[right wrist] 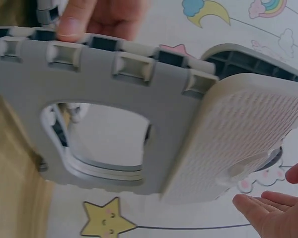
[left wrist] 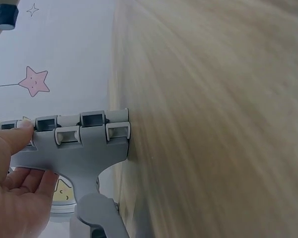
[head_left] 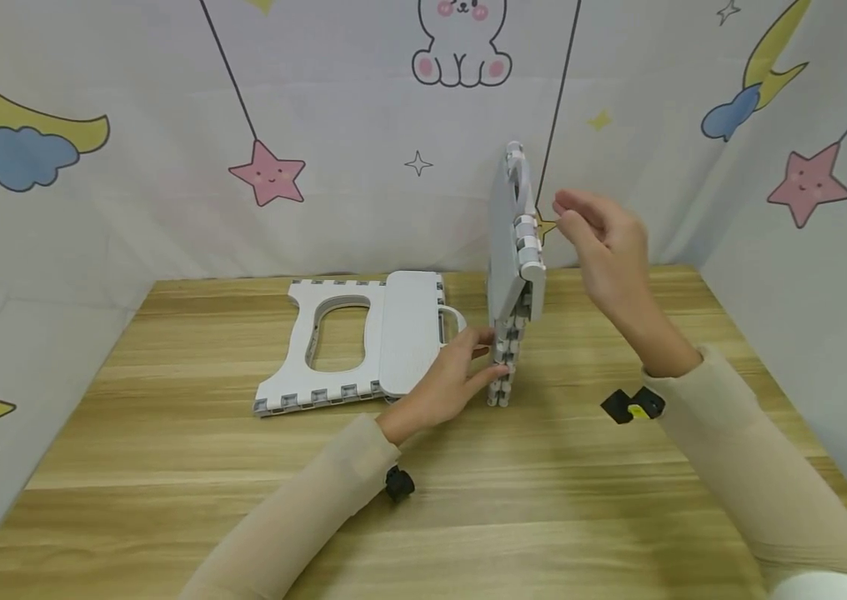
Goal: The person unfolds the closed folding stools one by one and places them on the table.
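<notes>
With the left hand (head_left: 442, 379), pinching the upright folding stool (head_left: 506, 250) low on its hinged edge between thumb and curled fingers, on the wooden table (head_left: 581, 500), just right of a second stool (head_left: 412, 333) lying flat. Holding the right hand (head_left: 611, 250) raised beside the upper part, with thumb and fingers parted, seemingly just clear of the textured panel (right wrist: 243, 134).

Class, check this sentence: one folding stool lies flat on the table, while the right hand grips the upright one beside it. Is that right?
Not quite: the left hand, not the right hand, grips the upright stool, as the head view shows; the other stool does lie flat on the table.
</notes>
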The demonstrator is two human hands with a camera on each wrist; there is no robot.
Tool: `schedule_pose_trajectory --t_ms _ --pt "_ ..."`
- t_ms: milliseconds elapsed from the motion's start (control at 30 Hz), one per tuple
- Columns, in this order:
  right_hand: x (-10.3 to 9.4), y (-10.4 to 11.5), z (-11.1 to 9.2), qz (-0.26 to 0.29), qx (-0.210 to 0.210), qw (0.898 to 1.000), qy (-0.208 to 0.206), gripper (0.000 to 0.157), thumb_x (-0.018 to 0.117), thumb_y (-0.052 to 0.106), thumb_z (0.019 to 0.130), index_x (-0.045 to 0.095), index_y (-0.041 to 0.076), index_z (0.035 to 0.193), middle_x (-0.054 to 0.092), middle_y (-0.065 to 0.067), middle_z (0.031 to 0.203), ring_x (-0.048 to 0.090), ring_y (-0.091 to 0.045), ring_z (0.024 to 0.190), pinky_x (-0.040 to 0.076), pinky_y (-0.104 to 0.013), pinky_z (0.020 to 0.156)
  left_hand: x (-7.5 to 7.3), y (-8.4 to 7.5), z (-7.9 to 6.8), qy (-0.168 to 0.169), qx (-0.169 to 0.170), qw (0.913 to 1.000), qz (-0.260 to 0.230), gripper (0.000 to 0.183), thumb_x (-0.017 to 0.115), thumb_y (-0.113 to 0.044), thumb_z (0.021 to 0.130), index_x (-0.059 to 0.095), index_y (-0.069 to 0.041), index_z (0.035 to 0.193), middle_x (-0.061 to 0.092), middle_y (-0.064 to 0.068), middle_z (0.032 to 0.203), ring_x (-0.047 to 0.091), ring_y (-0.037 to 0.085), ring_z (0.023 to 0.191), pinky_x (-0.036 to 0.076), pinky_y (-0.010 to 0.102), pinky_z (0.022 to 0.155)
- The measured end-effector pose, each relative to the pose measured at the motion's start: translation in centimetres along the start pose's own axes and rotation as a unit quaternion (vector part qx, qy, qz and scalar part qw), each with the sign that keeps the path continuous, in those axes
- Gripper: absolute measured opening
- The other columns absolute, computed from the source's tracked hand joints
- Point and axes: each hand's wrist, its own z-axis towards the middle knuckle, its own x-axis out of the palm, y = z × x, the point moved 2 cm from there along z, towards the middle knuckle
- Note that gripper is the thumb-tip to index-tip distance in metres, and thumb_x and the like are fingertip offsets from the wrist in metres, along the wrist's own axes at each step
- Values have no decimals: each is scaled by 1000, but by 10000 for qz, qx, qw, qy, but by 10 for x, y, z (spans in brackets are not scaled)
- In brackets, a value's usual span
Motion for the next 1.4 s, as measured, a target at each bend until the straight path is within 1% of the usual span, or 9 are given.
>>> schedule_pose_trajectory --t_ms 200,367,567,733,833,967,1100,1267,1400 --pt "-4 -25 -15 117 184 9996 157 34 48 8 103 60 -13 127 63 -26 124 65 -21 112 53 -25 94 -1 0 0 -48 -18 10000 76 53 61 -24 101 42 3 142 52 14 135 49 24 129 41 29 108" --pt "-4 -43 -31 376 277 9979 444 35 48 10 105 57 -14 129 61 -29 125 64 -21 113 51 -28 97 -1 -1 -1 -54 39 9999 99 52 61 -24 101 42 3 142 52 14 135 49 24 129 41 29 109" --pt "2 -64 -50 840 456 9924 778 34 51 10 105 57 -16 127 64 -24 121 66 -8 103 52 -25 95 0 2 0 -107 103 9999 78 50 61 -25 101 43 1 141 53 13 135 50 22 128 41 29 109" --pt "11 -81 -68 800 528 9901 1029 32 53 7 104 58 -16 125 62 -28 123 66 -2 98 52 -20 90 1 2 0 -128 33 9999 61 51 61 -26 101 43 -1 141 53 11 135 50 20 128 41 30 109" --pt "16 -87 -78 742 585 9884 1185 32 54 9 104 59 -14 126 62 -29 123 66 -8 103 50 -19 93 1 3 0 -143 3 9999 78 52 61 -27 101 43 -1 141 53 11 136 50 21 129 41 31 109" --pt "21 -93 -88 683 678 9850 1431 34 52 12 104 58 -12 127 62 -27 125 62 -23 114 47 -20 97 1 3 -1 -151 22 9998 93 51 61 -28 101 44 -1 141 53 11 136 50 21 129 40 32 109" --pt "26 -97 -95 805 638 9788 1772 34 55 6 100 55 -12 129 58 -27 131 56 -34 122 47 -25 101 1 3 0 -162 57 9998 63 50 61 -27 100 45 -1 140 54 11 135 50 20 129 40 32 110" --pt "33 -101 -98 1087 400 9705 2114 43 67 -6 90 52 -12 131 56 -27 131 58 -33 120 46 -36 105 1 4 0 -166 72 9998 49 49 62 -25 100 45 -1 139 54 11 135 49 20 130 39 32 110" --pt "35 -105 -97 1021 302 9706 2160 48 71 -8 87 53 -11 131 57 -26 130 60 -32 117 47 -37 103 1 4 0 -183 64 9998 13 49 61 -27 101 45 -1 139 54 12 136 49 21 130 40 32 110"
